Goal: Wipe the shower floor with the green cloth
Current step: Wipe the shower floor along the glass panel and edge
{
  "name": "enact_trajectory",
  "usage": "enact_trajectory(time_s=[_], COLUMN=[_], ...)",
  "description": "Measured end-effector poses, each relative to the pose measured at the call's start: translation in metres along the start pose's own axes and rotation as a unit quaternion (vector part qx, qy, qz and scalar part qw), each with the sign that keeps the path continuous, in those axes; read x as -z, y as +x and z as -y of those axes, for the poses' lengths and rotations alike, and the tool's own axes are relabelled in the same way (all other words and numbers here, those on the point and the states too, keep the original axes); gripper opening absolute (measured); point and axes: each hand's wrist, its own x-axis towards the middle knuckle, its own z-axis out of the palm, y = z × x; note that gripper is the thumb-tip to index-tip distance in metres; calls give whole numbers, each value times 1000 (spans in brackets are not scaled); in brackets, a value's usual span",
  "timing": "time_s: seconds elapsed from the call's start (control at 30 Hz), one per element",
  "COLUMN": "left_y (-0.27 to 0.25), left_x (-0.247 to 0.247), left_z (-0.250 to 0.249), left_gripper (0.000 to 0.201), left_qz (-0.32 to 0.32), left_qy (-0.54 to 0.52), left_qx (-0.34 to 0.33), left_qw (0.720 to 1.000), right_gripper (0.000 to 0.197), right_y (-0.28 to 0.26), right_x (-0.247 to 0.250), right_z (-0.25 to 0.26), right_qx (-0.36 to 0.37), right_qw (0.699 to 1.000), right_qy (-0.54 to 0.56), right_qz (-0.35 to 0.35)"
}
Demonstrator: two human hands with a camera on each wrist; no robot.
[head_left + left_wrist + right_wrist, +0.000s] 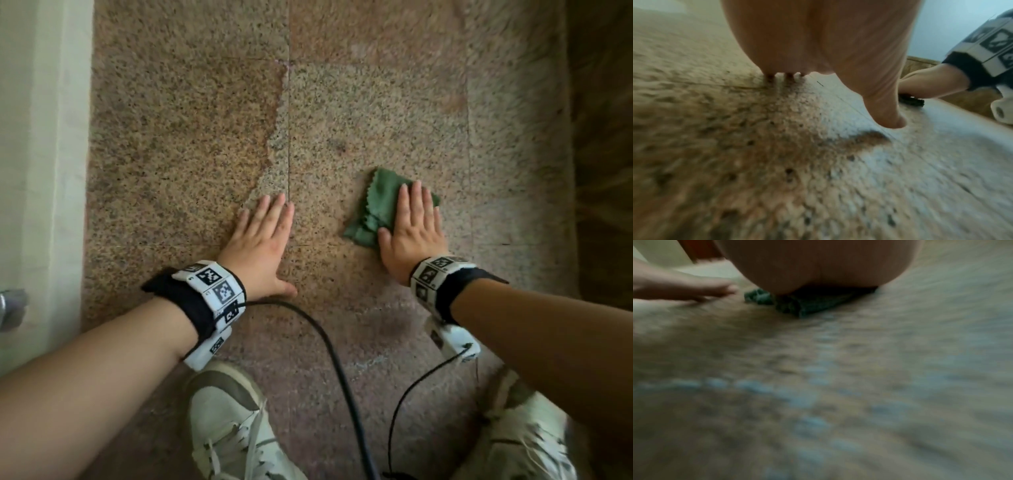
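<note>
A crumpled green cloth (376,205) lies on the speckled stone shower floor (191,137), right of centre. My right hand (416,222) presses flat on it with straight fingers, covering its right half; the cloth's left part sticks out past the thumb. In the blurred right wrist view the cloth (797,305) shows as a dark green fold under the palm (818,269). My left hand (263,240) rests flat on the bare floor a hand's width to the left, fingers straight and thumb spread; it touches no cloth. The left wrist view shows that thumb (884,104) against the floor (777,162).
A white wall or door frame (41,171) runs along the left edge, with a metal fitting (12,308) low on it. A dark wall (603,171) bounds the right. Two white sneakers (226,428) stand at the bottom, with black cables (329,342) trailing between them.
</note>
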Motion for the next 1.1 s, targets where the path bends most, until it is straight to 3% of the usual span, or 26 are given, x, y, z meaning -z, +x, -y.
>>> enact_trajectory(time_s=[0.1,0.23,0.4,0.47,0.6,0.83,1.0,1.1], left_y=[4,5,3,2,2,2,3,4], left_x=[-3,-2,-2,-2,-1,-4,-4,-4], left_z=[-2,-2,-2,-3,-4,-1,0,1], left_gripper=[146,147,145,144,142,136,143,144], left_qz=[6,18,12,6,6,-2,9,13], left_qy=[13,9,16,20,17,6,21,23], left_qx=[9,12,16,20,20,14,9,7], left_qw=[1000,1000,1000,1000,1000,1000,1000,1000], right_gripper=[79,85,84,87,81,84,79,79], right_y=[-1,-9,-49,-54,-48,-32,-32,-19], right_x=[6,-3,-30,-32,-19,-38,-33,-17], right_z=[-34,6,59,62,69,116,75,38], right_qx=[-59,-69,128,156,119,-14,79,88], right_qw=[998,997,989,986,993,996,996,996], right_qy=[8,21,-56,-49,0,84,24,-3], right_qz=[1,-3,36,34,3,-2,-22,-16])
